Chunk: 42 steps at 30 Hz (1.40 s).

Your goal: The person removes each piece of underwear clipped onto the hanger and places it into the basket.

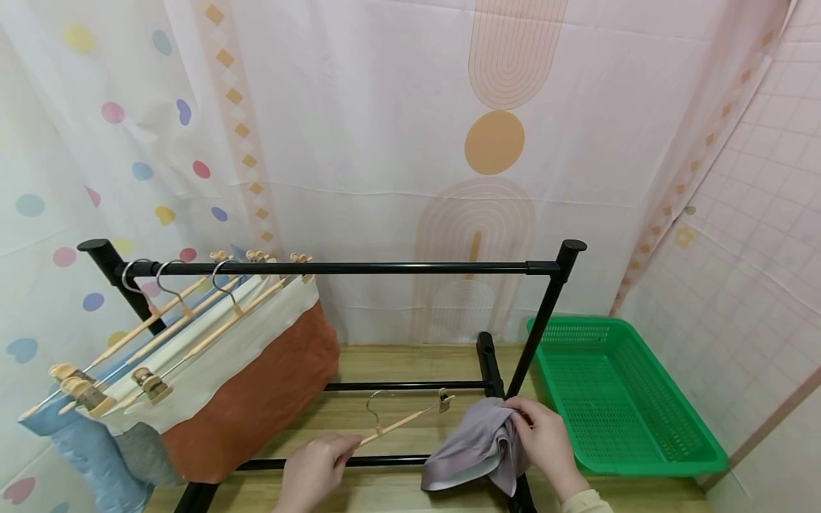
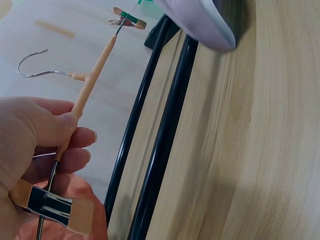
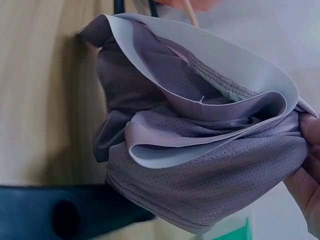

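My left hand (image 1: 317, 470) grips a wooden clip hanger (image 1: 400, 422) by its bar, left of the hook. In the left wrist view, one clip (image 2: 55, 207) sits beside my fingers and the other clip (image 2: 129, 19) is at the far end; neither holds cloth. My right hand (image 1: 544, 440) pinches mauve underpants (image 1: 477, 445) at one edge, and they hang bunched beside the rack's right leg. In the right wrist view their waistband (image 3: 260, 75) gapes and perforated fabric (image 3: 215, 175) shows. Hanger and underpants are apart.
A black clothes rack (image 1: 385, 268) stands ahead. Several clip hangers (image 1: 212, 335) with garments, among them a white-and-rust one (image 1: 269, 385) and a blue one (image 1: 96, 456), hang at its left. A green basket (image 1: 631, 467) lies on the floor at right.
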Tool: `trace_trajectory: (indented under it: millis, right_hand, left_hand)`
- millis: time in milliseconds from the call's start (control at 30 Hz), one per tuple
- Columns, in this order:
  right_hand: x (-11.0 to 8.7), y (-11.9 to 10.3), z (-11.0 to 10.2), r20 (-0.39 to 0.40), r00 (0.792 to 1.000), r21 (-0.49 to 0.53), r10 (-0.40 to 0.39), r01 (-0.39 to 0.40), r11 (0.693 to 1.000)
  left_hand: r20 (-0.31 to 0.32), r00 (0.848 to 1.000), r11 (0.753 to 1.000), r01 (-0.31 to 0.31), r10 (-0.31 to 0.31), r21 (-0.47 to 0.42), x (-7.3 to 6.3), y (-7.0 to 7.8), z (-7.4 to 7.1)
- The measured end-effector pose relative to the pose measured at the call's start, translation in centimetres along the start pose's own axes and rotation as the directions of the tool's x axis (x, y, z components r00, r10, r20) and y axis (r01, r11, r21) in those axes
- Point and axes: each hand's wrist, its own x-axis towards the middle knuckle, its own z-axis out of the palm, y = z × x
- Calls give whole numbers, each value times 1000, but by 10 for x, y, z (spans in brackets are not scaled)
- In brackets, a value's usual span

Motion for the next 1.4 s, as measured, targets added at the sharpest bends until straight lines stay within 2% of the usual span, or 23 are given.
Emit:
trace_trajectory:
  millis: [267,467,633,767,967,1200,1400]
  right_hand:
    - [15,6,-29,-62,998,-27,-31,30,999]
    - [28,12,-58,-98,995,-69,-28,21,997]
    - [39,18,-82,-174,982,-115,-74,55,992]
    - [45,24,-100,-217,973,-130,-78,50,990]
    - [50,33,-124,-274,961,-131,-26,-11,991]
    - [52,42,-142,-311,943,-121,122,-167,979]
    - [52,52,-147,-366,915,-119,168,-225,967]
  left_hand:
    - [-16,1000,1000,-3,3,9,-2,-1,1]
    - [-14,1000,1000,0,0,17,-2,-2,1]
    - [-21,1000,1000,-8,9,24,-2,-2,1]
    - [-33,999,999,-14,15,30,-3,-2,0]
    - [-38,999,1000,-4,5,25,-3,-1,-4]
    - [-62,998,999,28,-25,40,-2,1,-10]
    - [-126,992,999,-13,18,42,3,4,-18]
